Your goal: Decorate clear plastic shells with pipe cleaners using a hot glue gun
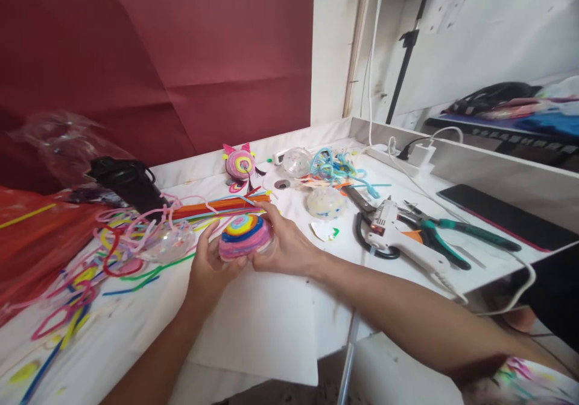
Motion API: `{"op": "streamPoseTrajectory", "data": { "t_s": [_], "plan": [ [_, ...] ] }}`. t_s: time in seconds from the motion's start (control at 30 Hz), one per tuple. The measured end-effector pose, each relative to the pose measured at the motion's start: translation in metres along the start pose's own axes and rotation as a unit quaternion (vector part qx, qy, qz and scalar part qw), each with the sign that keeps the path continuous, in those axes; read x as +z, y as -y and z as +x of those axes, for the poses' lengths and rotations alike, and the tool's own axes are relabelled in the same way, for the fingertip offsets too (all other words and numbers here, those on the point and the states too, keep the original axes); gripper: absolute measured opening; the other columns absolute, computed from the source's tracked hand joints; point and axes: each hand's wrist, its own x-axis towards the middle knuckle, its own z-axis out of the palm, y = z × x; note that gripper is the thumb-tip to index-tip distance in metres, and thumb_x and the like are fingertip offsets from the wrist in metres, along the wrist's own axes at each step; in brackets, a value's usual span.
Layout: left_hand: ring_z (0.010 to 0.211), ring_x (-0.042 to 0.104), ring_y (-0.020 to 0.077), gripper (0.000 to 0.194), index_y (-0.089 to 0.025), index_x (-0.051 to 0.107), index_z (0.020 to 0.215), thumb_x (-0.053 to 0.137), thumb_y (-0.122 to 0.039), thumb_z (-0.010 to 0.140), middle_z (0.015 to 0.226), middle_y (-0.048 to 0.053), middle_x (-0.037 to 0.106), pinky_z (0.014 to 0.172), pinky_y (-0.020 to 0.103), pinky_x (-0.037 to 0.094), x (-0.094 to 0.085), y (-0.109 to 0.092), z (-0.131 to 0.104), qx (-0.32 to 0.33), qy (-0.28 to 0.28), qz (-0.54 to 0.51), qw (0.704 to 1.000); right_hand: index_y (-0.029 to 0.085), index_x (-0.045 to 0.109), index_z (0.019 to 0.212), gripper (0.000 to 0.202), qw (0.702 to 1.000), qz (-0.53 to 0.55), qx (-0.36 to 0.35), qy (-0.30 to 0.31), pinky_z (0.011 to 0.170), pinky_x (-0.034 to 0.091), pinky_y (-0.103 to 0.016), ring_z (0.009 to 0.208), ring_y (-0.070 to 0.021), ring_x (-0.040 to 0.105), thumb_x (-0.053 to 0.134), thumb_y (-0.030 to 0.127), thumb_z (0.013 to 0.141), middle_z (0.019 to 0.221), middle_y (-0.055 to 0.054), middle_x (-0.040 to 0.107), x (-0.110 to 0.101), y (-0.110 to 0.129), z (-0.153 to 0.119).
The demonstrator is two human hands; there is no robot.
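Between my hands is a dome-shaped craft piece (244,239), wound in rings of pink, blue, orange, yellow and light blue that look like pipe cleaners. My left hand (208,257) grips its left side, fingers behind and thumb in front. On the right side, my right hand (284,242) closes round it, with its index finger reaching over the back. The piece is held above a white sheet of paper (271,326). Just behind it lies a bundle of orange and red pipe cleaners (217,206). Its underside is hidden.
A finished-looking pink ringed ball with ears (239,162) stands at the back. Clear plastic domes (296,162) sit near blue pipe cleaners (332,166). To the right are a glue gun (393,233), green-handled pliers (474,233) and a power strip (402,160). Tangled pipe cleaners (85,284) cover the left.
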Motion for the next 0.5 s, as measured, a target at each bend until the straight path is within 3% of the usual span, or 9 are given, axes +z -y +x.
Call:
{"op": "streamPoseTrajectory", "data": {
  "t_s": [0.33,0.5],
  "plan": [
    [0.118,0.064,0.0320,0.090,-0.024,0.041,0.139,0.084,-0.046,0.064,0.125,0.013,0.068,0.097,0.044,0.054,-0.0041,0.0032,0.0047,0.019,0.032,0.034,0.999,0.022,0.033,0.142,0.091,0.998,-0.012,-0.056,-0.006,0.088,0.053,-0.042,0.109,-0.0294,0.065,0.077,0.026,0.062,0.122,-0.012,0.064,-0.0002,-0.0028,0.0014],
    [0.118,0.064,0.0310,0.088,-0.024,0.040,0.140,0.085,-0.040,0.065,0.125,0.012,0.067,0.097,0.043,0.054,-0.0098,0.0030,0.0082,0.024,0.062,0.036,0.997,0.023,0.031,0.143,0.091,0.998,-0.028,-0.057,0.003,0.089,0.054,-0.043,0.112,-0.0296,0.064,0.076,0.027,0.064,0.125,-0.012,0.062,0.0001,-0.0034,0.0008]
  ]
}}
